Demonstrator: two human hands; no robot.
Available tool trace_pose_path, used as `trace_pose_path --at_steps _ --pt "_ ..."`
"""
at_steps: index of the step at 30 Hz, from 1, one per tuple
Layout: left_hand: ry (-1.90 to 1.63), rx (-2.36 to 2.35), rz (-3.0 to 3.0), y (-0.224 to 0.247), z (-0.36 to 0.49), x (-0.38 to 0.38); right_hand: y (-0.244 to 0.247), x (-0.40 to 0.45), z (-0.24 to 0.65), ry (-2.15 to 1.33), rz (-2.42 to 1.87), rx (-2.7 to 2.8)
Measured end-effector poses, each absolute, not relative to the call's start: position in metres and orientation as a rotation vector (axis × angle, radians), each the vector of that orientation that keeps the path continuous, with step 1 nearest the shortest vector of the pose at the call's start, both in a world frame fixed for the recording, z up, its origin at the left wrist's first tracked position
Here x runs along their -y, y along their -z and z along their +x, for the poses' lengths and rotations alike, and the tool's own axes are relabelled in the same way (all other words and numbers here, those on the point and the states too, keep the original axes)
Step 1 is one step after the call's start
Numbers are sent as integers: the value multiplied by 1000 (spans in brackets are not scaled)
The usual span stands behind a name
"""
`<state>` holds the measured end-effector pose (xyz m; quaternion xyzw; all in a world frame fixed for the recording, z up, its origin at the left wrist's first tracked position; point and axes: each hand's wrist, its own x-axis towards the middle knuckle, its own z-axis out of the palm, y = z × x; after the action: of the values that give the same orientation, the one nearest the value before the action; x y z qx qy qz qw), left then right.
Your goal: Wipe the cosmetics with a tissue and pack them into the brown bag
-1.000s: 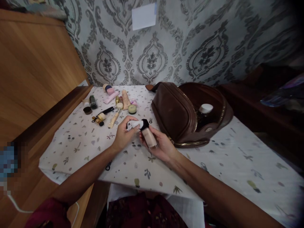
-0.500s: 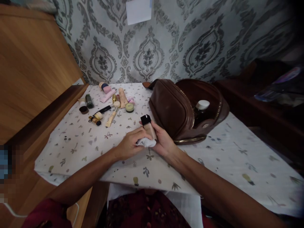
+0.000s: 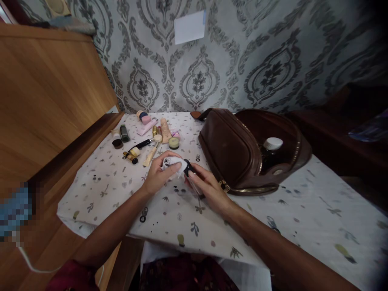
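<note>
My left hand (image 3: 160, 173) is closed on a crumpled white cloth (image 3: 173, 165), which touches the black cap (image 3: 189, 167) of a small bottle. My right hand (image 3: 209, 186) grips that bottle, its fingers covering most of the body. Both hands are above the patterned tablecloth. To their right lies a brown leather bag (image 3: 230, 149), unzipped, with a white-capped container (image 3: 273, 144) showing inside. Left of the hands and farther back are several cosmetics, among them a peach tube (image 3: 165, 131), a round green-lidded jar (image 3: 173, 143) and a black-handled brush (image 3: 143, 144).
A wooden cabinet panel (image 3: 54, 85) rises at the left of the table. Behind is a patterned wall (image 3: 200, 81) with a white card (image 3: 190, 27). Dark furniture stands at the right. The table's front edge runs below my forearms.
My left hand has moved the cloth up from the lower part of the bottle to its cap. The bottle is now tilted, with my right fingers over it. The view has shifted slightly.
</note>
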<state>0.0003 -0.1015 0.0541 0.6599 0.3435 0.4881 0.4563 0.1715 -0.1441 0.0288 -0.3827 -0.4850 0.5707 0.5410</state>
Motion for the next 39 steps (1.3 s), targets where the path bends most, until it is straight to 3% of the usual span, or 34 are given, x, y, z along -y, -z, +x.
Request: trace_pose_path --at_steps 8,14,23,39 --pt "-1058 -873 1166 -46 6 94 -29 145 173 -1101 -889 1450" --pt "-1097 -894 990 -48 11 96 -25 145 170 -1168 -904 1319" --pt "-959 -814 1216 -44 12 100 -25 138 169 -1244 -875 989" --pt "-1017 -629 2210 -37 6 97 -18 131 174 -1415 -879 702"
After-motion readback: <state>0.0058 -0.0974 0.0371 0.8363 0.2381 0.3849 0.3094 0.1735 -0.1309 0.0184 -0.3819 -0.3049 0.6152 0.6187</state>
